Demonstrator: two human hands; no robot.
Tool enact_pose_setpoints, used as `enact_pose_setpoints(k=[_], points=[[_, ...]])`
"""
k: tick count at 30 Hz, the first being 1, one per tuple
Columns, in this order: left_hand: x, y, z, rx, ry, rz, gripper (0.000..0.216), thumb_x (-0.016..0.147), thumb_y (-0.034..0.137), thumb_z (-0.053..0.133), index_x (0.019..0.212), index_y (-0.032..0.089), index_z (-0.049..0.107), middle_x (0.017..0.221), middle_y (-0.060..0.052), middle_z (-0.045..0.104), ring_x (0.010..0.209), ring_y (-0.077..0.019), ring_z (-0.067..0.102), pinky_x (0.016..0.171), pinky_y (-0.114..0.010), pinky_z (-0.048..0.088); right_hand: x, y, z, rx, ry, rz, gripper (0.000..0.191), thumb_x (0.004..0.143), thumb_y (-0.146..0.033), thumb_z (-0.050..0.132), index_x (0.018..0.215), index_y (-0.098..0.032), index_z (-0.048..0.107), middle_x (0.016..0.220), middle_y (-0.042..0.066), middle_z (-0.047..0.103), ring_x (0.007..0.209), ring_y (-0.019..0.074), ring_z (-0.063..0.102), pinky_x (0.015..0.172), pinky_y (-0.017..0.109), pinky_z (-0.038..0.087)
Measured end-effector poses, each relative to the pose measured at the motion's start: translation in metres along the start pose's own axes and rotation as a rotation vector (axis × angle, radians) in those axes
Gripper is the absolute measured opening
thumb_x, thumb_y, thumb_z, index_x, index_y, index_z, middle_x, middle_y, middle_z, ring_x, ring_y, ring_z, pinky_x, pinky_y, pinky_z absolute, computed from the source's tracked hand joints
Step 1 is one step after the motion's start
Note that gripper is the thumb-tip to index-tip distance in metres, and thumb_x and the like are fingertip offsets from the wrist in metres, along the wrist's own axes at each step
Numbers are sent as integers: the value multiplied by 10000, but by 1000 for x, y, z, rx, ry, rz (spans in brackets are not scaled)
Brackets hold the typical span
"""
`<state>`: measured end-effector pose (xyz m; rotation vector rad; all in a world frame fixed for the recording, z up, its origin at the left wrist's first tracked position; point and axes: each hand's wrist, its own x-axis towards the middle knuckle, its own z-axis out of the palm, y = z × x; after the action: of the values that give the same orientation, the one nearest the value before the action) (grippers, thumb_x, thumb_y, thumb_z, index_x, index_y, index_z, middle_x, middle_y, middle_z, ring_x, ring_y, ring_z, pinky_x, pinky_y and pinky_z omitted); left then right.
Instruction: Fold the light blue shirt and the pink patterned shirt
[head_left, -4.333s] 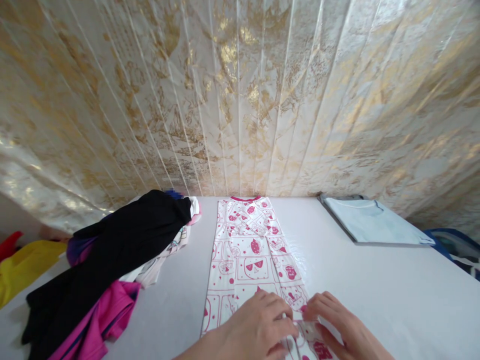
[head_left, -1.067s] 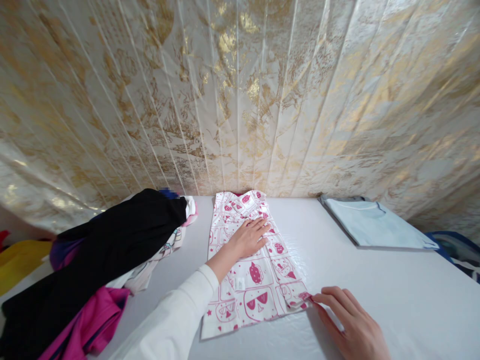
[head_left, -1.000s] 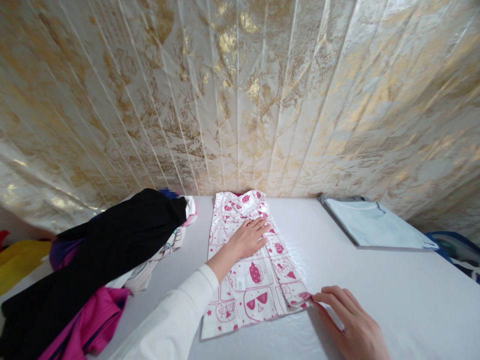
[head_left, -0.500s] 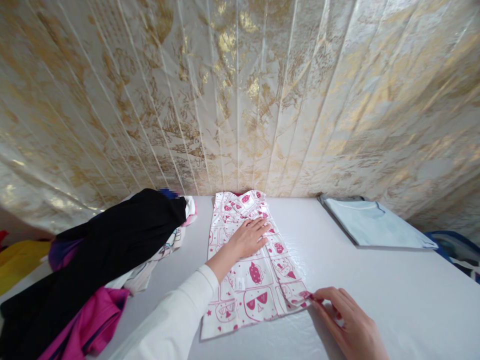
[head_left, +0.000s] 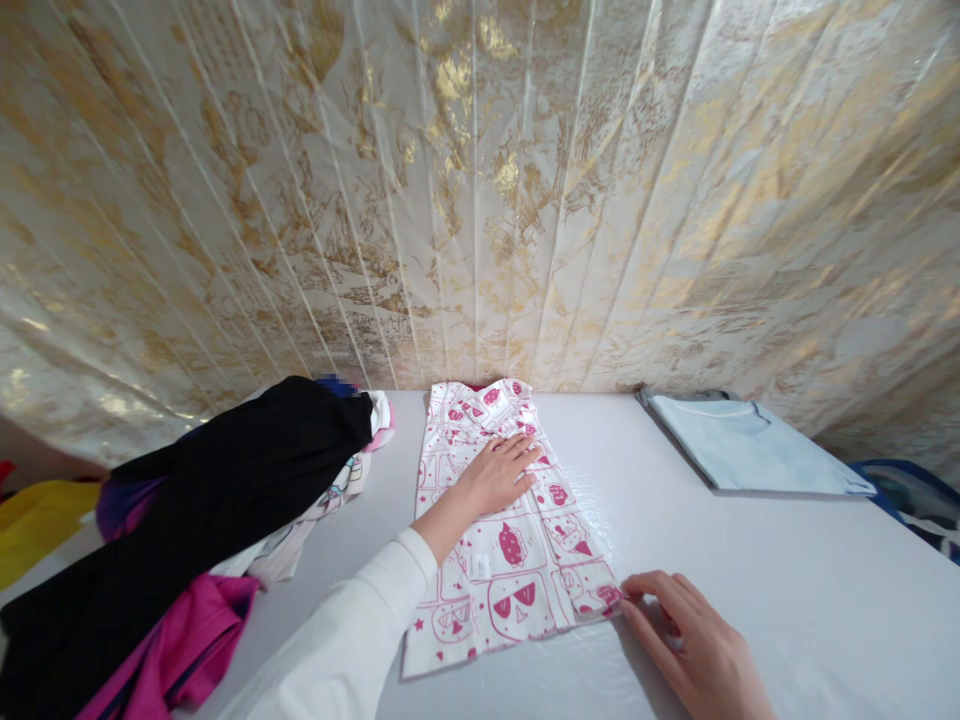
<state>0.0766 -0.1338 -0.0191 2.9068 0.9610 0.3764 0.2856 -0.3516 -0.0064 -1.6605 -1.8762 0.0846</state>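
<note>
A white garment with a dark pink cartoon print (head_left: 513, 606) lies on the table in the middle, its right side folded inward in a long strip. My left hand (head_left: 499, 475) rests flat on its upper part, fingers stretched out, palm down. At the garment's lower right corner, my right hand (head_left: 694, 640) pinches the fabric edge between thumb and forefinger. A small white label (head_left: 480, 567) shows on the cloth below my left wrist. The cloth under my left palm is hidden.
A heap of clothes with a black garment (head_left: 255, 470) on top and a magenta one (head_left: 195, 640) lies at the left. Folded light-blue clothing (head_left: 757, 450) sits over grey cloth at the right back. A gold-patterned curtain (head_left: 480, 200) hangs behind the white table (head_left: 825, 610).
The folded strip's lower right corner has been drawn flatter and straighter by my right hand. My left hand has stayed in place.
</note>
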Motion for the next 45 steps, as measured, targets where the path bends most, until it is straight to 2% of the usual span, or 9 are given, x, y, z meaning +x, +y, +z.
enact_pose_setpoints(k=[5, 9, 15, 20, 26, 34, 38, 41, 45], points=[[0, -1, 0, -14, 22, 11, 476, 1002, 395, 354, 1432, 190, 374, 1532, -89, 327, 1406, -224, 292, 1108, -444, 245, 0, 9, 6, -124, -45, -45, 158, 922, -387, 478, 848, -248, 493, 695, -33, 586, 523, 110, 579, 478, 200, 471], [0, 1, -2, -26, 70, 35, 472, 979, 332, 412, 1429, 194, 373, 1536, -79, 323, 1413, -204, 274, 1110, -420, 246, 3, 13, 11, -248, -32, -70, 181, 884, -358, 511, 770, -250, 421, 624, -59, 536, 461, 105, 541, 429, 202, 431], [-2, 4, -4, -36, 139, 53, 290, 961, 268, 449, 1212, 243, 593, 1373, -26, 549, 1359, -204, 362, 1094, -417, 253, 8, 7, 13, -271, 5, -157, 237, 961, -351, 382, 758, -247, 447, 681, -24, 565, 566, 121, 599, 457, 200, 444], [-3, 3, -2, -39, 158, 51, 321, 970, 325, 451, 1258, 238, 562, 1374, -41, 549, 1361, -215, 361, 1093, -445, 249, 10, 6, 13, -268, 21, -180, 283, 994, -361, 321, 806, -242, 497, 711, -8, 593, 604, 126, 620, 469, 198, 462], [-3, 1, -1, -33, 155, 59, 379, 972, 373, 455, 1309, 218, 530, 1394, -46, 530, 1421, -229, 243, 1128, -445, 197, 7, 5, 7, -270, 55, -235, 324, 1015, -343, 284, 840, -240, 537, 746, 6, 622, 634, 124, 633, 490, 196, 465], [-3, 1, 0, -36, 152, 54, 371, 967, 359, 459, 1309, 236, 532, 1390, -31, 534, 1432, -243, 207, 1136, -462, 172, -14, 8, -1, -366, 63, -235, 358, 1000, -335, 292, 694, -247, 455, 605, -18, 532, 504, 120, 590, 399, 210, 407], [0, 0, -4, -48, 157, 69, 354, 962, 325, 462, 1287, 210, 543, 1381, -70, 539, 1415, -272, 250, 1106, -497, 210, -7, 8, -11, -282, 57, -239, 284, 993, -338, 344, 799, -245, 530, 697, -1, 603, 595, 131, 631, 484, 206, 477], [-2, 11, -15, -64, 162, 125, 316, 941, 215, 460, 1239, 194, 562, 1364, -80, 550, 1379, -271, 318, 1086, -488, 238, 2, 8, -16, -157, 40, -268, 206, 986, -319, 382, 977, -252, 577, 848, 26, 657, 731, 147, 659, 601, 218, 526], [-23, 53, -34, -104, 109, 314, 211, 837, 167, 565, 1035, 222, 615, 1144, -11, 659, 1148, -189, 530, 991, -328, 353, 17, 10, -14, 20, -97, -228, 198, 983, -278, 407, 1017, -276, 602, 930, 27, 659, 814, 148, 652, 687, 229, 537]])
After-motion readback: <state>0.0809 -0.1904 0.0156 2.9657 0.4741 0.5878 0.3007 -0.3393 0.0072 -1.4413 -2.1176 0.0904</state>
